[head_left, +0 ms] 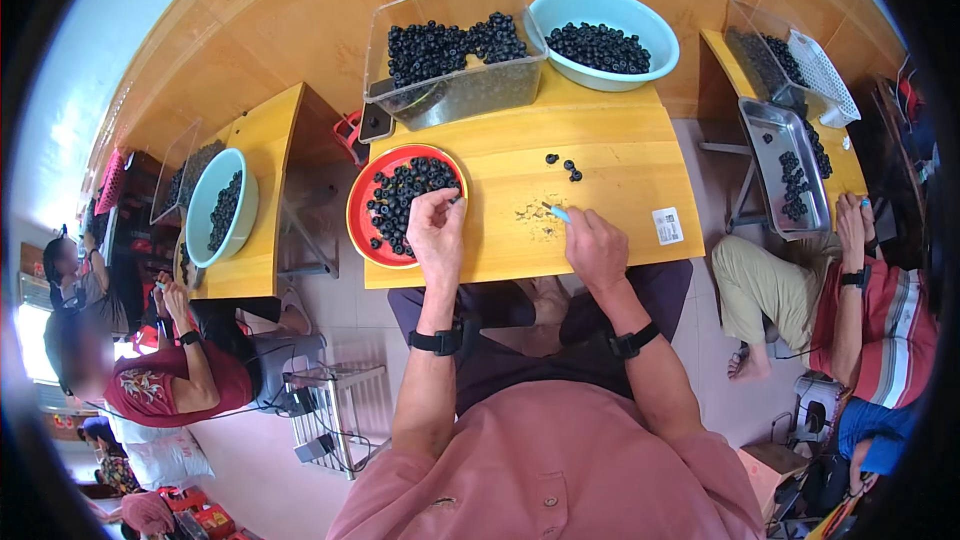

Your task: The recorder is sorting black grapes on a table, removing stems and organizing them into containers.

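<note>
My left hand (437, 230) is over the right part of a red round tray (362, 248) with a yellow rim, fingers pinched on a small black round part (454, 199). Many more black round parts (405, 190) fill the tray. My right hand (597, 245) grips a small tool with a light blue handle (560, 213), its dark tip pointing left over the table. Below that tip lie small dark and pale scraps (540, 225). Farther back on the wood, several loose black parts (571, 168) sit together.
A clear plastic bin (450, 100) and a light blue basin (605, 80), both holding black parts, stand at the table's (500, 265) back. A white label (667, 226) is at the right edge. People work at side tables with another basin (200, 245) and a metal tray (800, 225).
</note>
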Available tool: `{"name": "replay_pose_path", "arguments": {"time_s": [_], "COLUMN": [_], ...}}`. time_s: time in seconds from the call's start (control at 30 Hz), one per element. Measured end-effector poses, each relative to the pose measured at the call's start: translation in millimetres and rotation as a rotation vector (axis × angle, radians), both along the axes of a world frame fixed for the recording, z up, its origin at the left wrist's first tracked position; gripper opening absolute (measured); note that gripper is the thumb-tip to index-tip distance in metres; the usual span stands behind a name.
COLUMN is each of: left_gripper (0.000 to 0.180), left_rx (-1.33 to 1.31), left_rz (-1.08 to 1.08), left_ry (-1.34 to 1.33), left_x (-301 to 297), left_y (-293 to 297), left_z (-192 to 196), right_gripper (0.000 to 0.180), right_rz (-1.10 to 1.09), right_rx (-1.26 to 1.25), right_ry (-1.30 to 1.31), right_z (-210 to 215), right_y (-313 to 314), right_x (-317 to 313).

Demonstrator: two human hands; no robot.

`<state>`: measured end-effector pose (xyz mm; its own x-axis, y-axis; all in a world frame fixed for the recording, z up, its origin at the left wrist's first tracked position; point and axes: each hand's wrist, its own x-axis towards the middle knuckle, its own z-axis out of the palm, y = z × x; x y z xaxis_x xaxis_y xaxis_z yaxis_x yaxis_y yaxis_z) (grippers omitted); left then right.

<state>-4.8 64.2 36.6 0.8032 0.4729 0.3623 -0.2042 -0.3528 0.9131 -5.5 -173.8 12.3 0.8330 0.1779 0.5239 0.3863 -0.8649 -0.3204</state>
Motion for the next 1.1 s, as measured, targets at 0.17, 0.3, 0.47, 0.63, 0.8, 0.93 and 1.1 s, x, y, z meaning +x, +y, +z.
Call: {"name": "replay_pose_path", "arguments": {"time_s": [0.17, 0.3, 0.47, 0.63, 0.8, 0.93, 1.1], "left_gripper": [0.023, 0.026, 0.023, 0.023, 0.024, 0.027, 0.028], "left_rx": [-0.122, -0.344, -0.234, -0.195, -0.12, 0.01, 0.044], "left_rz": [-0.168, -0.26, -0.298, -0.307, -0.246, -0.212, -0.21], "left_ry": [0.117, 0.211, 0.054, 0.118, 0.141, 0.143, 0.156], "left_x": [-6, -4, 1, 3, 1, -2, -2], "left_y": [-34, -63, -71, -75, -81, -82, -83], "left_z": [-15, -26, -34, -39, -39, -36, -32], "right_gripper": [0.009, 0.01, 0.011, 0.012, 0.01, 0.01, 0.009], "right_rz": [0.006, 0.018, 0.005, 0.008, 0.048, 0.071, 0.124], "right_rx": [0.014, 0.049, 0.044, 0.039, 0.038, -0.004, -0.03], "right_ry": [-0.058, -0.063, -0.036, -0.036, -0.084, -0.094, -0.092], "right_z": [3, 2, 0, 0, 5, 1, 0], "right_y": [3, 3, 1, 0, 1, 0, 0], "right_x": [0, 1, 0, 0, -1, -1, 0]}}
